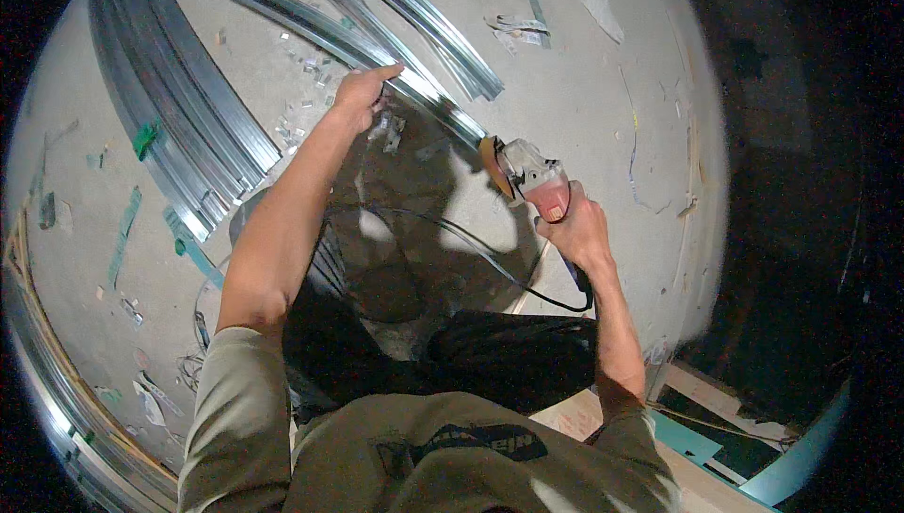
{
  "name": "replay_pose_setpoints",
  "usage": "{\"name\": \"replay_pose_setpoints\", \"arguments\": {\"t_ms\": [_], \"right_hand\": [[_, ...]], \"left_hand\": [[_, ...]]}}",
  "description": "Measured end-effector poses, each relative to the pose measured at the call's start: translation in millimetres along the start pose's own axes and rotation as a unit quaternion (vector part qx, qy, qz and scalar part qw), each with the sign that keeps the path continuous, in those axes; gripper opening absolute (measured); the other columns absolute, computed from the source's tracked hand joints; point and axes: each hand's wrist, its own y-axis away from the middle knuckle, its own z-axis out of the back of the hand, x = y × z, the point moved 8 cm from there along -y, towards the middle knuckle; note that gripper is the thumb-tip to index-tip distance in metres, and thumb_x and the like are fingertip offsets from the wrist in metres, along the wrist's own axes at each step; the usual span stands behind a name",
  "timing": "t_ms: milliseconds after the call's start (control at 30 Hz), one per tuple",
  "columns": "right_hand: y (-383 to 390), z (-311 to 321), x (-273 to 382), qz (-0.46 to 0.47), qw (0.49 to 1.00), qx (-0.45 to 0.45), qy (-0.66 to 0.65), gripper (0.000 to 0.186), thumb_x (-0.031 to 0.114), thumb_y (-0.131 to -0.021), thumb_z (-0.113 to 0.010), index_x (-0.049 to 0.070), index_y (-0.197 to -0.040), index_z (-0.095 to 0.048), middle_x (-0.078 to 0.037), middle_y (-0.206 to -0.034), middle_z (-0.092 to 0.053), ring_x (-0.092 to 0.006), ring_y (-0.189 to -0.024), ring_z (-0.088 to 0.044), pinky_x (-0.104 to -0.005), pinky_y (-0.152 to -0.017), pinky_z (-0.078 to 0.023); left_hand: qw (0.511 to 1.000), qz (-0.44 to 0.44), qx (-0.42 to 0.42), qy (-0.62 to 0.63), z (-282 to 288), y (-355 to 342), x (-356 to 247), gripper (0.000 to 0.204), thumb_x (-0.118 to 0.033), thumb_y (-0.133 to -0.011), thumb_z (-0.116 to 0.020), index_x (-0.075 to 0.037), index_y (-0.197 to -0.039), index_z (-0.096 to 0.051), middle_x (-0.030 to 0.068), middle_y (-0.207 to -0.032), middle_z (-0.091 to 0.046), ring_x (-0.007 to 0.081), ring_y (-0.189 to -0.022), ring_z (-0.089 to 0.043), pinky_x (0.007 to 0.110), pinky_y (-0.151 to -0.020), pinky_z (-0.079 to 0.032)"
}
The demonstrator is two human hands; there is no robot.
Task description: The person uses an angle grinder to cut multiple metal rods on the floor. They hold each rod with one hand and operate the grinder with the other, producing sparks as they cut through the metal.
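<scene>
My left hand (363, 94) grips a long galvanized metal channel (424, 98) that runs diagonally from the upper left, its index finger stretched along the metal. My right hand (576, 228) holds a red and silver angle grinder (541, 188) by its body. The grinder's tan-edged disc (494, 167) is at the channel's near end; whether it touches the metal is hard to tell. A black power cord (556, 303) loops from the grinder's rear across the shadowed floor below my hands. Small metal offcuts (386, 131) lie beneath the channel, near my left hand.
Bundled metal channels (179, 108) lie at the left, more profiles (405, 14) at the top. Long strips (66, 390) line the far left edge. Green tape, scraps and wires litter the concrete floor (650, 70). Pale boards and a teal panel (687, 438) lie lower right, beside a dark area.
</scene>
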Motion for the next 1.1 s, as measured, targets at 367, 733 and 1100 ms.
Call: {"name": "replay_pose_setpoints", "arguments": {"t_ms": [367,733,1100], "right_hand": [[2,1,6,0.004,0.999,-0.009,0.032,0.054,0.022,-0.066,-0.081,-0.003,-0.104,-0.052,-0.028,-0.088,-0.070,-0.0457,-0.084,-0.071,-0.0511,-0.076,-0.057],[-2,3,6,-0.009,0.999,-0.026,0.041,0.053,0.029,-0.072,-0.078,-0.004,-0.106,-0.055,-0.029,-0.090,-0.071,-0.0471,-0.085,-0.069,-0.0526,-0.073,-0.056],[-13,-3,-8,-0.005,0.997,-0.032,0.064,0.054,0.024,-0.068,-0.079,-0.004,-0.107,-0.054,-0.027,-0.088,-0.071,-0.0456,-0.081,-0.070,-0.0512,-0.072,-0.057]], "left_hand": [[0.999,0.025,0.003,-0.026,-1,-10,10,0.024,-0.021,-0.082,-0.084,-0.005,-0.084,-0.065,0.0038,-0.079,-0.060,0.0154,-0.063,-0.052,0.031,-0.053,-0.041],[1.000,0.010,-0.009,0.028,3,-13,16,0.023,-0.023,-0.084,-0.084,-0.010,-0.079,-0.065,0.0008,-0.069,-0.060,0.0129,-0.055,-0.051,0.027,-0.048,-0.038],[0.998,0.008,0.044,0.032,4,-5,8,0.021,-0.018,-0.084,-0.084,-0.004,-0.087,-0.067,0.0027,-0.078,-0.065,0.0108,-0.059,-0.055,0.023,-0.046,-0.044]]}}
